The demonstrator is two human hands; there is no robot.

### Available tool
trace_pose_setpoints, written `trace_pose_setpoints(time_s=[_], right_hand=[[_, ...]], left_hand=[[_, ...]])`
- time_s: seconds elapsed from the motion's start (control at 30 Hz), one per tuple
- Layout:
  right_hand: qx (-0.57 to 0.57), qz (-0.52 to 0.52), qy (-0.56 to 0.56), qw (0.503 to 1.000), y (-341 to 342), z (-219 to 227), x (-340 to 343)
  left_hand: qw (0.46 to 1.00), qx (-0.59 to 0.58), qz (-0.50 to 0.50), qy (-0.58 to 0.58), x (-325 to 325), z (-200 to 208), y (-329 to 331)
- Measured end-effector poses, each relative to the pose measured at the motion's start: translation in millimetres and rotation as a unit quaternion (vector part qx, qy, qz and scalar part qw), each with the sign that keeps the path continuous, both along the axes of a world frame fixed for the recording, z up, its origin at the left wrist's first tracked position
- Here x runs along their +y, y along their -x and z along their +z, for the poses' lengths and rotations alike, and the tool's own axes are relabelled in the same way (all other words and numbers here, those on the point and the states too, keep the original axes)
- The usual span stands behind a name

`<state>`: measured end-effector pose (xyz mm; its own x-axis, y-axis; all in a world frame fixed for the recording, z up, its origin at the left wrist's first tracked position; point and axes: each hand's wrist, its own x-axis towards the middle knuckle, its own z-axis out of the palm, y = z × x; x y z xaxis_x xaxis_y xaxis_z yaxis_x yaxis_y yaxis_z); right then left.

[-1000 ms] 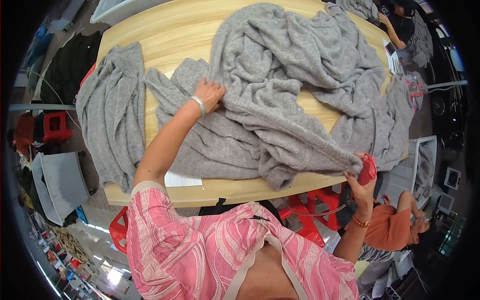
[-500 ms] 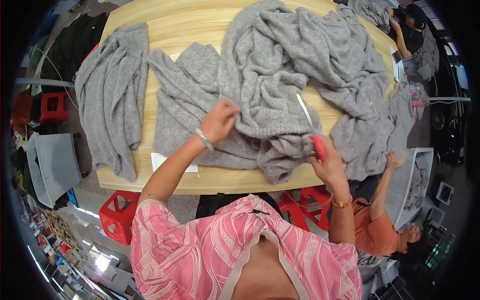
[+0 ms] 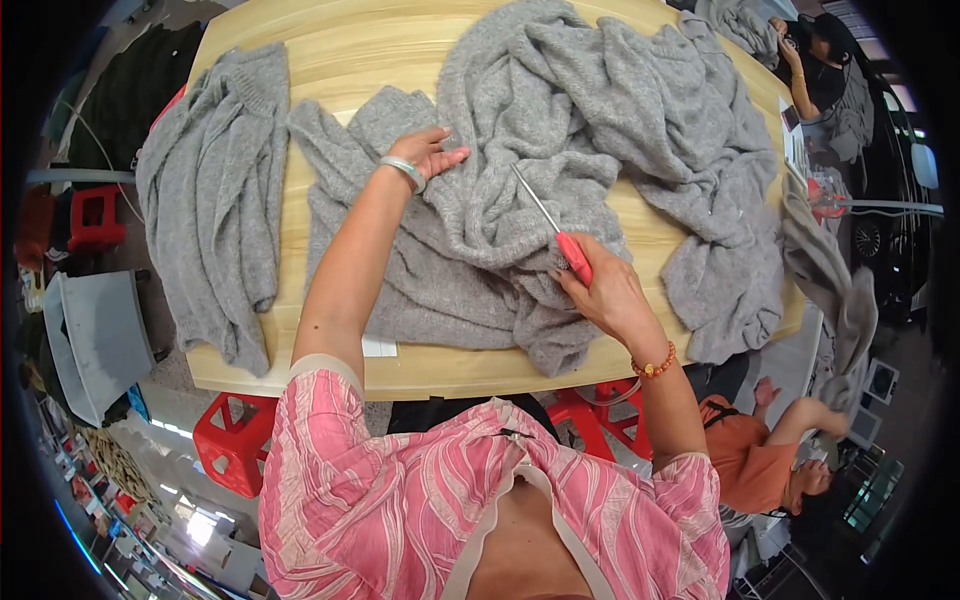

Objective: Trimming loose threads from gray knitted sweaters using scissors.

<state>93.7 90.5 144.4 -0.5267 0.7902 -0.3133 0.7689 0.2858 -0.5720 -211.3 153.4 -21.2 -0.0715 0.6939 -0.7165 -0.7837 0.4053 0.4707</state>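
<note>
We are gripping the tool (image 3: 574,259) in our right hand (image 3: 616,297) at 3 o'clock, fingers wrapping the handle — seemingly leaving the shaft free, pointing toward 11 o'clock. Under it, the knit (image 3: 535,110) is lying bunched at 12 to 1 o'clock on the table (image 3: 350,50). At 11 o'clock our left hand (image 3: 424,157) is holding its fingers loosely spread — perhaps for steadying, contact being unclear.

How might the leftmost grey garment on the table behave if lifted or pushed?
The grey garment would likely droop, given its loose folds. Its fuzzy knit seems unslippery. Lying mostly flat on the table, it probably wouldn't roll.
</note>
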Motion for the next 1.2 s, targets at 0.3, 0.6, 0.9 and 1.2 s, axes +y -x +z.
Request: trace_pose_setpoints(time_s=[0.3,0.6,0.9,1.2], right_hand=[[-0.04,0.038,0.025,0.998,36,-14,42],[-0.093,0.085,-0.001,0.992,77,-31,63],[-0.119,0.078,0.006,0.99,82,-45,79],[-0.097,0.077,0.014,0.992,74,-44,86]], left_hand=[[0.995,0.046,-0.013,-0.092,-6,-14,5],[0.984,0.086,-0.02,-0.152,-11,-21,3],[0.985,0.085,-0.029,-0.15,0,-25,-3],[0.986,0.069,-0.034,-0.148,0,-26,-3]])
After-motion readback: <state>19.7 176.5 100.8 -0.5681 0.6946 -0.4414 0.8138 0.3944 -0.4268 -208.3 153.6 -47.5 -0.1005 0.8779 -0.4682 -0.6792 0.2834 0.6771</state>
